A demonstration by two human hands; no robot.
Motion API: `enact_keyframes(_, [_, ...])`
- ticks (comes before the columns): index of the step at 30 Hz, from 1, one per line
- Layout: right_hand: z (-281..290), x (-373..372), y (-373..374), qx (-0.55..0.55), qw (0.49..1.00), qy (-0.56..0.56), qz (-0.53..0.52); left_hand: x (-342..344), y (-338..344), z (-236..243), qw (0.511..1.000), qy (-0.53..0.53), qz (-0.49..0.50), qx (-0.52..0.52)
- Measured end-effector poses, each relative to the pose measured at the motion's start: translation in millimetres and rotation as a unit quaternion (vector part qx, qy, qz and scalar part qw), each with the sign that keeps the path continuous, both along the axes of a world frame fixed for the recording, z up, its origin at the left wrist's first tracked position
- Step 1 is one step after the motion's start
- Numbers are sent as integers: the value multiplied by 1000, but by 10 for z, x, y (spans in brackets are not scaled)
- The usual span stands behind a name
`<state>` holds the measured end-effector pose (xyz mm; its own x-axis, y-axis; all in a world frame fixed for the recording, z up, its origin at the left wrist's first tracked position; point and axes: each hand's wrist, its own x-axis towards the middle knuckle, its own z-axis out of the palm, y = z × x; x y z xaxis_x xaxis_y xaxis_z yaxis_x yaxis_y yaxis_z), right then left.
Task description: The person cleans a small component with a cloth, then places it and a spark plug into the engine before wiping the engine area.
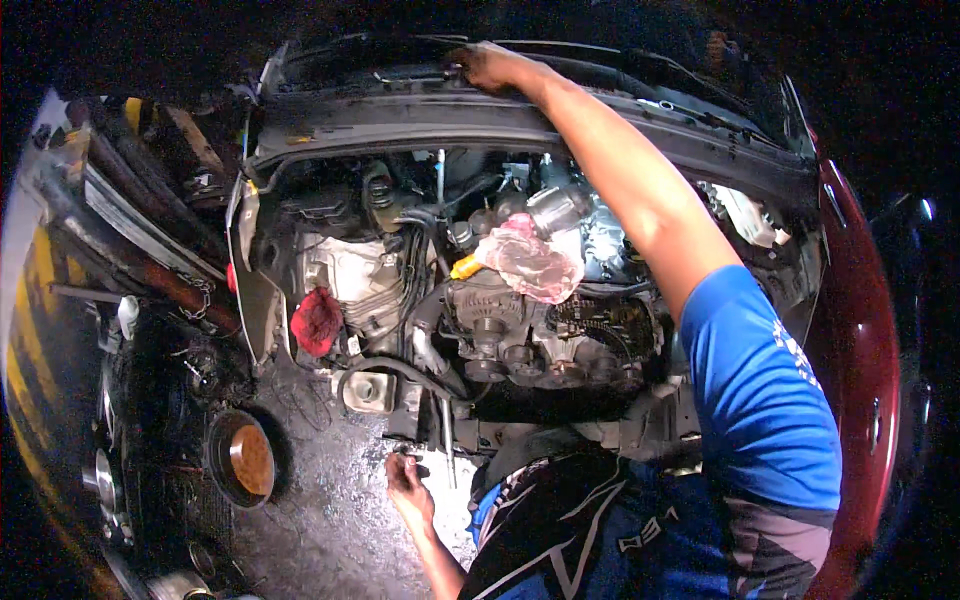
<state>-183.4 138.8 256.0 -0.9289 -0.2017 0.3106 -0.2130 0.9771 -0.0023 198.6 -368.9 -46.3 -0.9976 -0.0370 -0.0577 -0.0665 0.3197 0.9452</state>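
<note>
A slim, shiny tool (412, 79) lies at the right hand (487, 69); grip unclear, like the left hand's (405, 478).

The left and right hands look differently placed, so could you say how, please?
The left hand is low in view, short of the engine; the right hand is high, beyond it. The right arm stretches past the engine, while the left arm does not. Both hands are bare.
</note>
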Motion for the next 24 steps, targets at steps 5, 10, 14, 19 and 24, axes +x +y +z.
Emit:
enact_keyframes(5, [19, 321, -187, 101, 992, 81, 8, 44, 59, 15, 999, 15, 30, 10])
enact_keyframes(10, [-316, 1884, -720, -224, 932, 269, 91, -194, 349, 255, 998, -4, -57, -22])
enact_keyframes(14, [-1032, 3294, -1112, -319, 938, -113, 70, -374, 1151, 759, 979, 82, -180, -55])
enact_keyframes(19, [-1546, 4177, -1105, -306, 939, -157, 1, -358, 2221, 1062, 914, 234, -305, -127])
enact_keyframes(24, [-1433, 4508, -739, -370, 914, -122, -116, -197, 2862, 1117, 835, 374, -374, -153])
